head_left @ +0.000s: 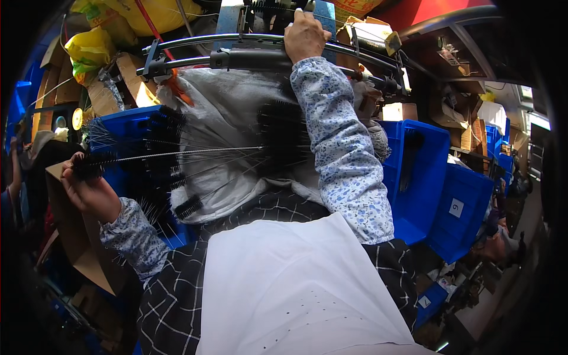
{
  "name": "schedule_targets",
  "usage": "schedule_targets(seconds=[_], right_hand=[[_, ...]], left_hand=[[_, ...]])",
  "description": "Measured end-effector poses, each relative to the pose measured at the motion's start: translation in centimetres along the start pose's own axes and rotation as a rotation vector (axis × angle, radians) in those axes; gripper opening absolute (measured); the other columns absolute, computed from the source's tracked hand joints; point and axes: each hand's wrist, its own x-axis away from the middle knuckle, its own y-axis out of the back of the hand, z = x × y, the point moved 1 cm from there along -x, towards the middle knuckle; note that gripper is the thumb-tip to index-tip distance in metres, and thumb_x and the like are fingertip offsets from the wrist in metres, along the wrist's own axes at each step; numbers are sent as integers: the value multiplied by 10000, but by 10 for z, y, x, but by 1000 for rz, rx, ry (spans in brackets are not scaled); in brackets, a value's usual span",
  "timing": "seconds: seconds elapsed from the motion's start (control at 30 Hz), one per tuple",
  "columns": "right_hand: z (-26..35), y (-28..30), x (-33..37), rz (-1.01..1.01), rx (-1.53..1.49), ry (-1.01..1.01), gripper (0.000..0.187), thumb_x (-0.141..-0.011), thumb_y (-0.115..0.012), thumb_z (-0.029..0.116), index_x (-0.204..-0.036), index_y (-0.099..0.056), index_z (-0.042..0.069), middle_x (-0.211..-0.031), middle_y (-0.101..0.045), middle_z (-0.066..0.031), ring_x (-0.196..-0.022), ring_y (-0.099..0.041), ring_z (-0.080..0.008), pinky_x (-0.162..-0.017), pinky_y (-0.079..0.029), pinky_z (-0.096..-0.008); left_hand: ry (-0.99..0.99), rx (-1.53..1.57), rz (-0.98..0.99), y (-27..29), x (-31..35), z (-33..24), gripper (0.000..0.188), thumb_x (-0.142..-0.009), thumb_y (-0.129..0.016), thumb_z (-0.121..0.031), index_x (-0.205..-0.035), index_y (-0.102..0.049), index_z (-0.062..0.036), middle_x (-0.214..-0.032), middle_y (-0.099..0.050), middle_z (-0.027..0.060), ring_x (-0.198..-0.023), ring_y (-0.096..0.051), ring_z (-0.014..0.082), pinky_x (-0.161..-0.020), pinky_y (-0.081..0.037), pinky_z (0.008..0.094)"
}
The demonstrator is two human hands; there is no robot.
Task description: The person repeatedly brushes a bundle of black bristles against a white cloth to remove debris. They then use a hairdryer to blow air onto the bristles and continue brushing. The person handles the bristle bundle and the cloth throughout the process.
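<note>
At the left, my left hand (93, 192) is closed on the black-bristled end of a wire brush (94, 165). Its twisted wire stem runs to the right across my lap. More black brushes (283, 133) lie over a white plastic sack (222, 112) spread on my knees. My right arm reaches forward past the metal rails, and my right hand (305, 36) is curled at the blue machine (324, 21). What its fingers grip there, if anything, is hidden.
Ahead, a machine's metal rails (248, 41) cross the view. A blue bin (127, 127) with brushes stands at the left, beside an open cardboard box (77, 236). Blue bins (423, 177) stand at the right. Yellow bags (89, 50) are piled at the far left.
</note>
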Motion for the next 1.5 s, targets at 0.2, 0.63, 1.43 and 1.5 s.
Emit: schedule_targets(seconds=[0.2,0.63,1.43,1.5], right_hand=[[-29,16,-5,29,-15,23,365,-743,-532,216,-1075,-523,64,-976,-560,-95,-905,-536,-262,-725,-375,-458],[-139,49,-43,170,280,-95,358,-819,-391,422,-1007,-595,196,-1054,-557,-76,-997,-485,-300,-865,-330,-448],[-66,61,13,-17,7,110,242,-814,-490,252,-995,-594,130,-831,-614,-105,-774,-552,-281,-711,-427,-368],[-78,49,2,-40,85,94,238,-811,-489,267,-993,-598,159,-832,-616,-91,-784,-542,-274,-724,-415,-382]], left_hand=[[16,142,-54,-6,0,3,227,-864,-447,-132,-1006,-484,42,-992,-528,113,-881,-542,190,-787,-458,286],[201,314,104,-61,9,6,153,-860,-464,-135,-959,-494,-22,-904,-520,46,-812,-526,105,-694,-458,218],[148,-677,536,-50,39,73,289,-877,-442,-280,-964,-426,-5,-853,-521,89,-736,-501,141,-689,-403,239],[131,-880,636,-15,31,95,266,-863,-469,-268,-909,-471,-6,-830,-511,91,-769,-492,148,-698,-394,255]])
